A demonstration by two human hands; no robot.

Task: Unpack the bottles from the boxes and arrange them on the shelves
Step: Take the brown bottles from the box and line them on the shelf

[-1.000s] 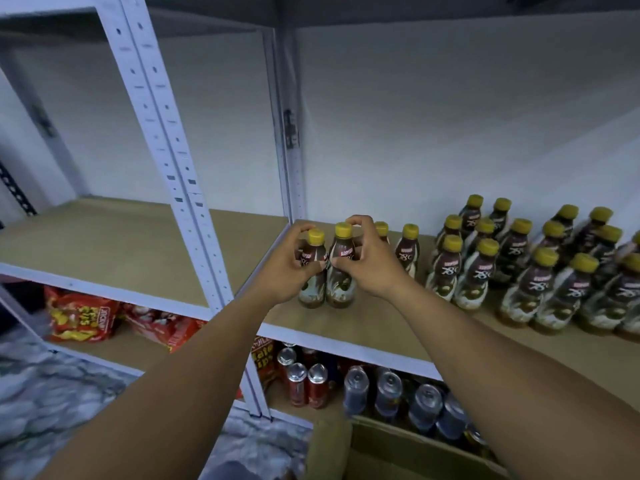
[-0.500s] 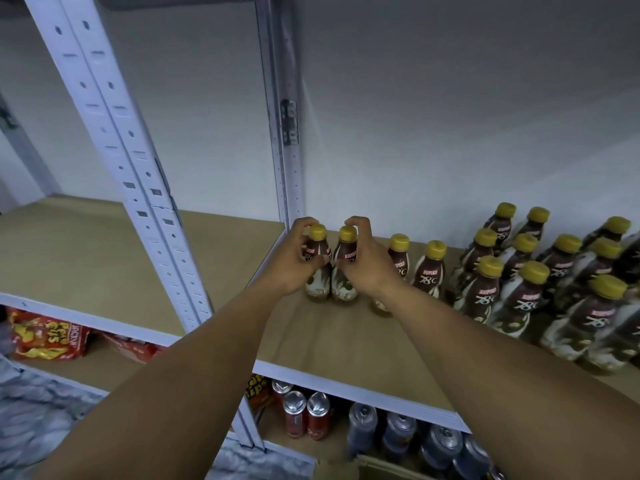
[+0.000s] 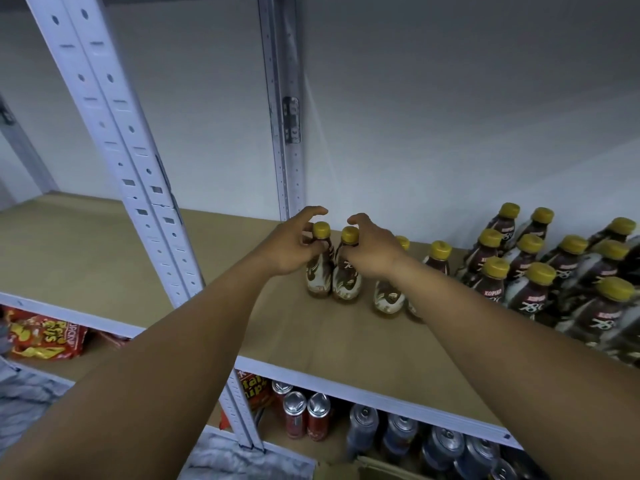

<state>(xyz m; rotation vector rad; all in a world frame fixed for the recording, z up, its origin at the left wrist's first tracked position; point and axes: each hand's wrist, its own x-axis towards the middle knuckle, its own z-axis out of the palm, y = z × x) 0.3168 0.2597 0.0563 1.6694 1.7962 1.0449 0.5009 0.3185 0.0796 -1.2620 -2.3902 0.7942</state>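
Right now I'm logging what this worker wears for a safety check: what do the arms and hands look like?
Both forearms are bare right to the frame's lower edge: no sleeves show. The left hand and right hand wear no gloves, and no watch, bracelet or ring is visible. No markings show.

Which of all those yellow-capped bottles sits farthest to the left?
The bottle under the person's left hand. It stands at the left end of the row on the shelf, with bare board beyond it; every other bottle, including its neighbour, stands further right.
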